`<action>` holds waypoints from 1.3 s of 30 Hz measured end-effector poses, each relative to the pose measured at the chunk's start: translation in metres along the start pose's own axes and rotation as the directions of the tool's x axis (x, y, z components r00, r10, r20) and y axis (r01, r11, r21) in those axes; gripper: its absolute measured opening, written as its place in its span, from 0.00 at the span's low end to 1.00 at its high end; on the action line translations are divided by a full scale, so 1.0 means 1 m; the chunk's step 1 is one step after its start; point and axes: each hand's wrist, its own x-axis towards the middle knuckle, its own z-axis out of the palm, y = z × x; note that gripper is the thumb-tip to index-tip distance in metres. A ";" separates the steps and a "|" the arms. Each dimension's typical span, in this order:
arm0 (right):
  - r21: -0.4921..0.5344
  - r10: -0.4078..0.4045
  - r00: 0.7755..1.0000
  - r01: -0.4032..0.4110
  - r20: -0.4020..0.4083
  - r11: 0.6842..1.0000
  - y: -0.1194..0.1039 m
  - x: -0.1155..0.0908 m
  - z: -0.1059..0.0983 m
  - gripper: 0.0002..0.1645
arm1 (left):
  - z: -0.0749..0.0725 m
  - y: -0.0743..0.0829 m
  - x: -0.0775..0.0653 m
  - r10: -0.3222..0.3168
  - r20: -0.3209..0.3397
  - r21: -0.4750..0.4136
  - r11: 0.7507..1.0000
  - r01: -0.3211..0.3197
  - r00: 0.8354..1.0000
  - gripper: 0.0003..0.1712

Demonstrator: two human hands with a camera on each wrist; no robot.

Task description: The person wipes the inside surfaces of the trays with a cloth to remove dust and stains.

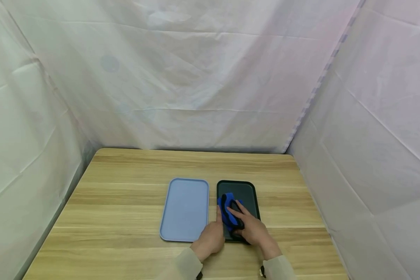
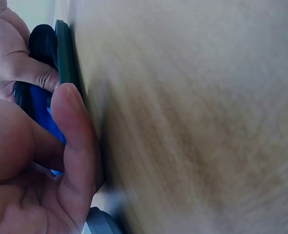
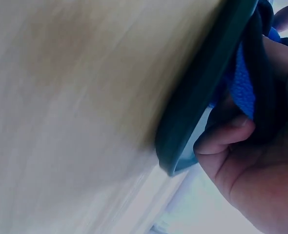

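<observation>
A blue cloth with black edging (image 1: 230,211) lies bunched on a dark green tray (image 1: 243,187). My right hand (image 1: 253,229) is over the cloth, with fingers spread across its top and others curled in at its near side. In the right wrist view, curled fingers (image 3: 227,136) sit against the blue terry fabric (image 3: 242,85), just inside the tray rim. My left hand (image 1: 212,236) is at the tray's left edge, index finger straight and touching beside the cloth. The left wrist view shows a fingertip (image 2: 68,97) right at the green rim.
A light blue tray (image 1: 185,210) lies flat, just left of the green one with a narrow gap between. Both are on a wood-grain table (image 1: 119,210). White sheeting (image 1: 196,77) hangs behind and along both sides of the table.
</observation>
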 end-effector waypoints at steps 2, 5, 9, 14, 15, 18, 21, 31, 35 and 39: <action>-0.004 0.000 1.000 0.000 0.004 1.000 0.001 -0.001 -0.002 0.52 | -0.001 0.001 0.000 0.005 0.000 0.020 1.000 -0.005 1.000 0.60; -0.010 -0.009 1.000 0.009 0.010 1.000 0.002 -0.004 -0.006 0.52 | -0.002 0.002 -0.001 0.014 0.001 0.040 0.999 -0.014 1.000 0.58; -0.020 -0.015 1.000 0.016 0.023 1.000 0.004 -0.007 -0.011 0.52 | -0.002 0.003 -0.002 0.016 -0.001 0.041 0.999 -0.016 1.000 0.58; -0.038 0.011 0.999 -0.010 0.039 0.999 0.008 -0.012 -0.014 0.52 | 0.001 0.002 -0.001 0.011 0.006 0.036 0.999 -0.011 1.000 0.58; -0.041 0.013 0.999 -0.012 0.040 0.999 0.009 -0.013 -0.014 0.52 | 0.001 0.002 -0.001 0.010 0.009 0.035 0.999 -0.010 1.000 0.58; -0.049 0.018 0.999 -0.016 0.043 0.999 0.012 -0.016 -0.016 0.53 | 0.001 0.002 -0.001 0.019 0.000 0.035 0.999 -0.019 1.000 0.58; -0.061 0.018 0.999 -0.016 0.039 0.998 0.016 -0.017 -0.018 0.53 | 0.001 0.002 -0.001 0.022 -0.007 0.031 0.999 -0.021 1.000 0.58; -0.100 -0.017 0.999 0.022 0.052 0.995 0.028 -0.019 -0.024 0.54 | 0.003 -0.001 -0.001 0.028 -0.028 0.039 0.999 -0.027 0.999 0.58; -0.089 -0.017 0.997 0.023 0.072 0.996 0.032 -0.019 -0.025 0.54 | 0.003 -0.002 -0.001 0.033 -0.028 0.033 0.999 -0.033 0.999 0.59; -0.076 -0.020 0.996 0.027 0.084 0.997 0.034 -0.019 -0.026 0.54 | 0.001 -0.001 -0.001 0.017 -0.021 0.010 1.000 -0.017 1.000 0.60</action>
